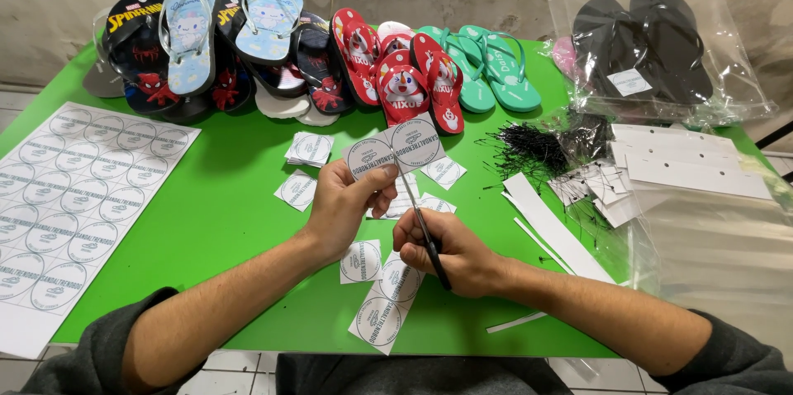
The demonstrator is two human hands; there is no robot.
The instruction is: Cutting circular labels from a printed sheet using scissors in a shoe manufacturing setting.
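Green surface [239,197] carries, at far left, a white sheet of round labels [78,197], with flip-flops [273,40] lined along the back edge. Nearer the middle, the left hand [347,201] is closed on a paper strip [396,147] of two labels, holding it raised, long axis running left to right. Just right and below, the right hand [450,250] grips scissors [423,230], blades pointing up at the strip's lower edge between the labels. Black ties [533,147] and white cards [686,159] lie farther right.
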